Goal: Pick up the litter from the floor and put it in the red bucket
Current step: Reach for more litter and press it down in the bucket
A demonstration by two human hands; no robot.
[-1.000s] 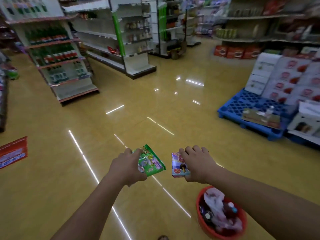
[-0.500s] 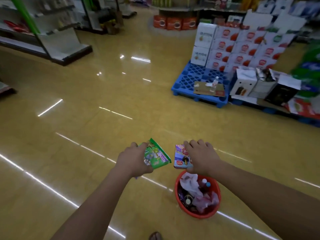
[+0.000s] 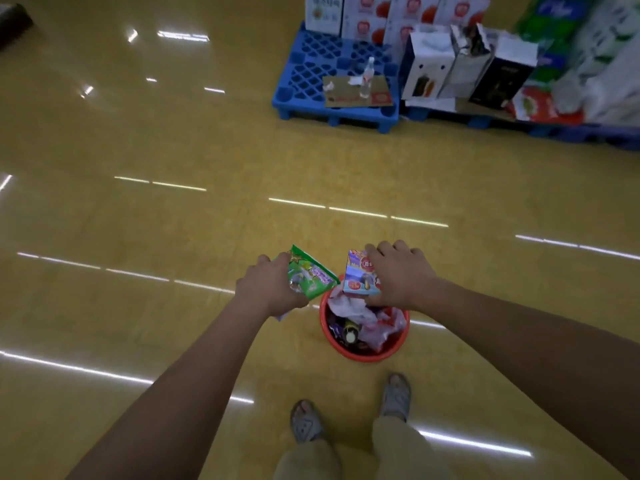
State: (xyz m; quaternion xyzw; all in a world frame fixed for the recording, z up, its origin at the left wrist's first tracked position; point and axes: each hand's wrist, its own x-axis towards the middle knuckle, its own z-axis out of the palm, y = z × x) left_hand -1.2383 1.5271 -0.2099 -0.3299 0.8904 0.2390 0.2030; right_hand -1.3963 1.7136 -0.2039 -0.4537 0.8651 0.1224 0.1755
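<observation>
Your left hand (image 3: pixel 273 289) grips a green snack wrapper (image 3: pixel 311 276), which hangs over the floor (image 3: pixel 173 323) just left of the red bucket (image 3: pixel 367 357). Carry it rightward until it is above the opening before you loosen your fingers. The small carton (image 3: pixel 360 277), clasped in your right hand (image 3: pixel 398 275), sits above the bucket's far rim, so draw it slightly towards you. The bucket looks heaped. Lower both and let go close to the pile.
</observation>
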